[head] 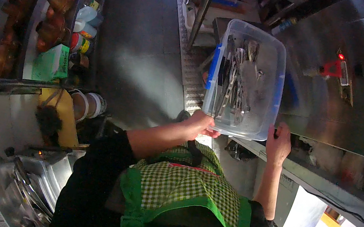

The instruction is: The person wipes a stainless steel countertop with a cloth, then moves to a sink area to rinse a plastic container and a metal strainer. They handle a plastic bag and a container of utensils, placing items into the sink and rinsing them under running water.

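Note:
A clear plastic storage box (pixel 265 102) with a blue side latch (pixel 213 66) is in front of me, without a lid. Several metal kitchen utensils (pixel 236 83), among them what look like tongs and spoons, lie in a loose heap towards its left side. My left hand (pixel 201 126) grips the near left corner, fingers curled around the rim. At the near right corner is my right hand (pixel 278 144), its thumb against or close beside the box wall and its fingers bent outside it. Whether it grips the box is hard to see. The box's underside is hidden.
A steel worktop (pixel 313 103) on the right carries a red-and-metal tool (pixel 335 70). Shelves on the left hold brown pots (pixel 53 27), bottles (pixel 87 22) and a green box (pixel 52 61). Metal pans (pixel 49 170) are stacked lower left. A metal post (pixel 205 5) rises beyond the box.

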`<state>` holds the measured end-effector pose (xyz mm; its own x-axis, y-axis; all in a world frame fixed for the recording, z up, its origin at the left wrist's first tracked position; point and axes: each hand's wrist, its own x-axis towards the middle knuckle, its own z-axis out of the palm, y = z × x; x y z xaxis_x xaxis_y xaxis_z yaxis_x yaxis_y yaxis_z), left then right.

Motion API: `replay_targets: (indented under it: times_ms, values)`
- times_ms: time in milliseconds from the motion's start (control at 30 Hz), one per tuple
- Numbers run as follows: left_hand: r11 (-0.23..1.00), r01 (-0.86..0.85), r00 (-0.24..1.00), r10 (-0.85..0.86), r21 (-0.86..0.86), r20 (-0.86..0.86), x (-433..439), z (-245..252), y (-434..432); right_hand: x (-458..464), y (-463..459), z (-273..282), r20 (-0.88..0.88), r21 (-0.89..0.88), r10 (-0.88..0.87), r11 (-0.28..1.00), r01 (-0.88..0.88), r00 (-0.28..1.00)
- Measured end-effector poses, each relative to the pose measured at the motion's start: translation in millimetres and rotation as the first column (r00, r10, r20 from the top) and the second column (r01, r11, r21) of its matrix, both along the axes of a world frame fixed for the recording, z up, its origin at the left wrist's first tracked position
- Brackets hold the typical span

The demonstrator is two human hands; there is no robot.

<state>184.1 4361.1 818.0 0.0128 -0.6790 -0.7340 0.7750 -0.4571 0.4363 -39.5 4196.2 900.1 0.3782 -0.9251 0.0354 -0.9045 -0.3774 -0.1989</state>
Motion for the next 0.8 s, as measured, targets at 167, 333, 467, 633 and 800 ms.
replay_targets:
  times_ms: [167, 333, 467, 633, 800]
  values:
    - [0.993, 0.105, 0.990, -0.108, 0.045, 0.091, 57.3, 2.0, 12.8, 80.0, -79.6, -7.5, 0.167, -0.241, 0.447, 0.883, -0.403, 0.879]
    - [0.969, 0.213, 0.931, -0.240, 0.125, 0.274, 116.4, 10.3, 13.4, 166.8, -166.5, -34.9, 0.086, -0.462, 0.598, 0.732, -0.500, 0.797]
    - [0.959, 0.108, 0.858, -0.224, 0.264, 0.463, 149.7, 17.3, 3.2, 202.8, -218.4, -61.4, -0.039, -0.236, 0.520, 0.825, -0.514, 0.853]
    - [0.985, 0.011, 0.755, -0.121, 0.171, 0.645, 198.2, 13.8, -10.0, 193.3, -250.1, -78.8, -0.083, 0.044, 0.390, 0.921, -0.387, 0.917]
    - [0.983, -0.182, 0.699, 0.103, 0.037, 0.708, 223.4, 10.2, -25.4, 168.8, -245.6, -90.2, -0.134, 0.024, 0.308, 0.951, -0.307, 0.942]
